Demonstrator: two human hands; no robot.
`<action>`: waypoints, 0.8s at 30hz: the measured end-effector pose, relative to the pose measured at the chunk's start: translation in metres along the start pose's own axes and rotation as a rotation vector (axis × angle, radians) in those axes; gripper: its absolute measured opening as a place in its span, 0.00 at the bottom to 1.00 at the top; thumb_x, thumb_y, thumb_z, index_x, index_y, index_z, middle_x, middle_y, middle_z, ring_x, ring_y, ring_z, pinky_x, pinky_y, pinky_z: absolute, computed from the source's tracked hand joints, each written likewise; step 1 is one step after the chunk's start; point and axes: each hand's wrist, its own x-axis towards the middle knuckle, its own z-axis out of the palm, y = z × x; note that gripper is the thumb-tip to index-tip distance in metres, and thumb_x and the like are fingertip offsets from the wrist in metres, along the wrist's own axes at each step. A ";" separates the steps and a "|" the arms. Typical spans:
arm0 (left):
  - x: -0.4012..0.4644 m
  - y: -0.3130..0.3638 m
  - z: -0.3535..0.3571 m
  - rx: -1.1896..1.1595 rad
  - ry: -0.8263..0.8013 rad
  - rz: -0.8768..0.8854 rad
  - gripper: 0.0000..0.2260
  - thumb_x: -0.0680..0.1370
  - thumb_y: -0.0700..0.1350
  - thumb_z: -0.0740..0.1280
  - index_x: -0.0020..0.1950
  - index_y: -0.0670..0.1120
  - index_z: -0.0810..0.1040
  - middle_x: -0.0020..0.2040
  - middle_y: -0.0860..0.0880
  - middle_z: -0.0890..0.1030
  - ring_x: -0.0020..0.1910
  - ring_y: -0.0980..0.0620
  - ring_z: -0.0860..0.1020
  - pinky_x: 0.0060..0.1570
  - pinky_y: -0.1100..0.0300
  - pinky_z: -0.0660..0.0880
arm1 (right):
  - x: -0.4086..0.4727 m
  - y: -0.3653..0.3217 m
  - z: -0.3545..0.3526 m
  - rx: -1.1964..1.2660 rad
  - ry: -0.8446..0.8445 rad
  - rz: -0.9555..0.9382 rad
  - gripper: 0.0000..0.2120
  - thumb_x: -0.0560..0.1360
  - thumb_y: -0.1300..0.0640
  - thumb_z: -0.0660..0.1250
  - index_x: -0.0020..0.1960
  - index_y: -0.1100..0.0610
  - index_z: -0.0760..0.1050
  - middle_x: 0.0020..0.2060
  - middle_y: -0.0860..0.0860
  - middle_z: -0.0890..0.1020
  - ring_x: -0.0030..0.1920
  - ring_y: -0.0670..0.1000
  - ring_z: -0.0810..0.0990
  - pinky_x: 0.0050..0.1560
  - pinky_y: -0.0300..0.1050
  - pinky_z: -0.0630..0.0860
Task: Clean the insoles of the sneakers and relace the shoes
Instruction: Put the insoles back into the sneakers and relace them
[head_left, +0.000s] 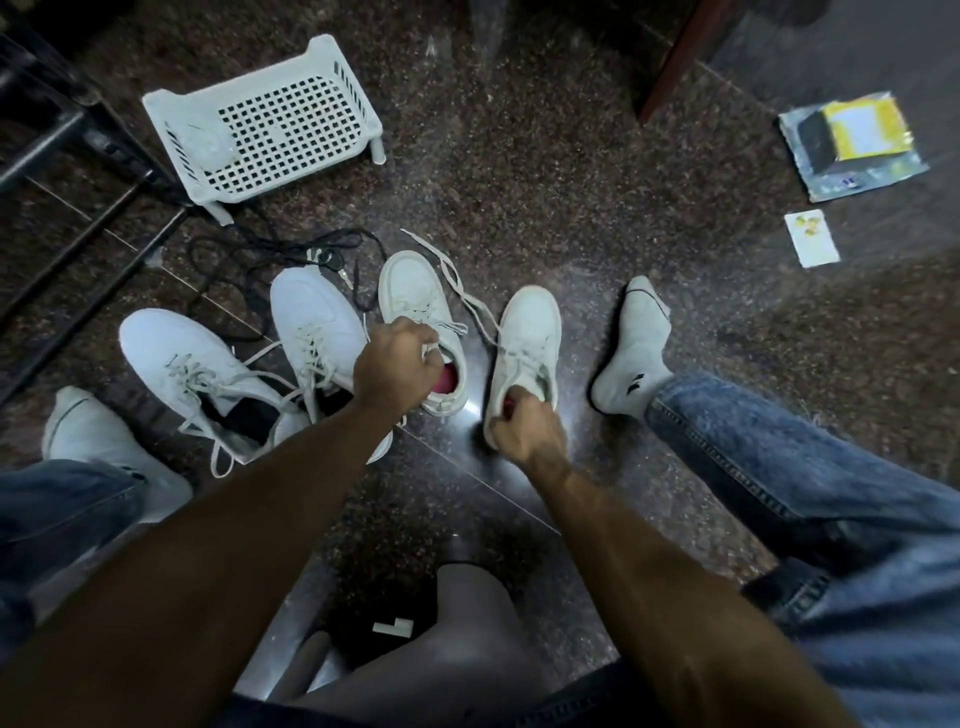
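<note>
Denim-clad legs frame a speckled floor where the right hand grips one cream sneaker at its heel, the left hand pinching another sneaker's tongue; beyond, two white sneakers, black laces, a plastic basket.

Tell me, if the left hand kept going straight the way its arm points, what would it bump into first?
The left hand already sits at the opening of a white sneaker, its grip on the tongue or lace. Going straight on, it would likely push into that sneaker first, toward its toe. Depth is hard to judge.
</note>
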 end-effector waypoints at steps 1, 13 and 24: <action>-0.002 0.000 0.001 0.035 0.008 0.057 0.12 0.74 0.45 0.64 0.54 0.45 0.82 0.55 0.44 0.80 0.55 0.41 0.76 0.52 0.49 0.74 | -0.007 0.003 0.006 -0.015 -0.048 -0.042 0.13 0.72 0.52 0.65 0.55 0.54 0.75 0.53 0.57 0.81 0.54 0.62 0.78 0.49 0.48 0.74; -0.018 0.035 0.035 0.520 -0.495 0.375 0.23 0.78 0.53 0.61 0.74 0.52 0.65 0.73 0.50 0.68 0.77 0.48 0.53 0.72 0.37 0.44 | 0.014 0.026 -0.004 -0.060 -0.026 -0.110 0.14 0.68 0.46 0.68 0.53 0.48 0.74 0.53 0.49 0.75 0.52 0.56 0.77 0.51 0.49 0.73; -0.016 0.038 0.031 0.362 -0.450 0.315 0.14 0.79 0.53 0.59 0.51 0.45 0.79 0.59 0.45 0.77 0.63 0.46 0.72 0.69 0.42 0.55 | 0.031 0.038 -0.012 0.209 -0.047 -0.071 0.10 0.66 0.55 0.75 0.32 0.51 0.75 0.34 0.44 0.81 0.39 0.48 0.79 0.43 0.44 0.75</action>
